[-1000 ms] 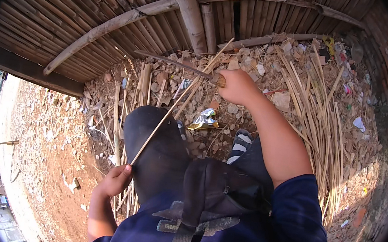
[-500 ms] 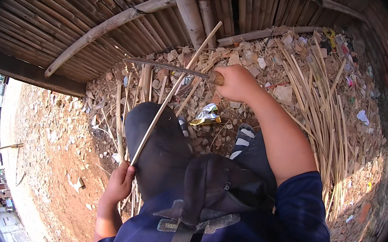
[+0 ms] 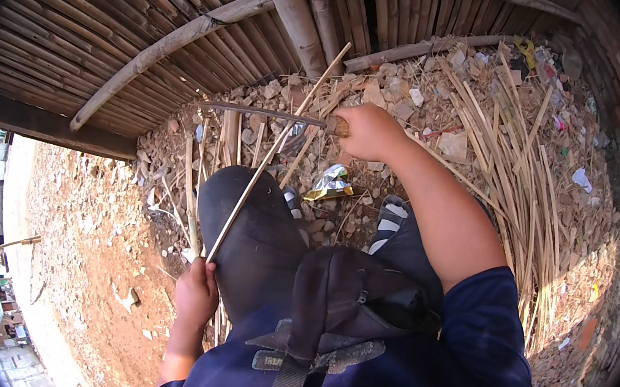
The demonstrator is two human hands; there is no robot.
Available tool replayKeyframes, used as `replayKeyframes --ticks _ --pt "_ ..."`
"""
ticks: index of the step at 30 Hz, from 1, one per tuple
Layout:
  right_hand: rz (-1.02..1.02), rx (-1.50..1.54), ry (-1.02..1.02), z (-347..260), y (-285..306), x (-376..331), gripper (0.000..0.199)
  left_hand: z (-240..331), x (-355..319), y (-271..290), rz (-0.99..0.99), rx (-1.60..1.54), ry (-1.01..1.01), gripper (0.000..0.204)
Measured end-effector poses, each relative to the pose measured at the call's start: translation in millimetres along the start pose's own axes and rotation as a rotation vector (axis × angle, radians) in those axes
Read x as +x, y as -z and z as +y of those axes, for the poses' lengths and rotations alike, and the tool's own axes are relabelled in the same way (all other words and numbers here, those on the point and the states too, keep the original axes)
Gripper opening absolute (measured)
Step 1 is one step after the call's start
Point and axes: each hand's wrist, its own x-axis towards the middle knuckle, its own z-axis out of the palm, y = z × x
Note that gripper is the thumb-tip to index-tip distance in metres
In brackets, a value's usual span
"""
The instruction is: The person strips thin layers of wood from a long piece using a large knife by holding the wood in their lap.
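Gripping the near end of a thin cane strip, the left hand sits low beside the left knee, fingers wrapped tight around it. A dark bag with a strap lies in the lap between the blue sleeves. From the fist the strip runs up and away across the dark trouser leg, slanting rightward until its far tip shows against the bamboo wall. Two striped shoes rest on the rubble just past the knees, and a crumpled shiny wrapper lies between them. Farther out, the right hand is closed around the wooden handle of a knife; its long thin blade points left, lying level and crossing the strip near its upper part. Whether blade and strip touch cannot be told. Loose cane stalks lie heaped on the stony ground to the right of that arm, more stand short and upright by the left knee. Thick poles brace the wall beyond, and bare red earth drops away on the left
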Motion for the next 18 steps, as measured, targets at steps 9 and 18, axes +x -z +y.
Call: replayKeyframes --ticks 9,18 --pt "0.016 -0.044 -0.055 -1.6 -4.7 4.8 0.05 -12.2 7.0 -8.0 -0.084 -0.038 0.06 0.026" --pt "-0.111 -0.123 -0.127 -28.9 17.7 0.3 0.039 -13.2 -1.4 -10.8 -0.071 0.063 0.088 0.022"
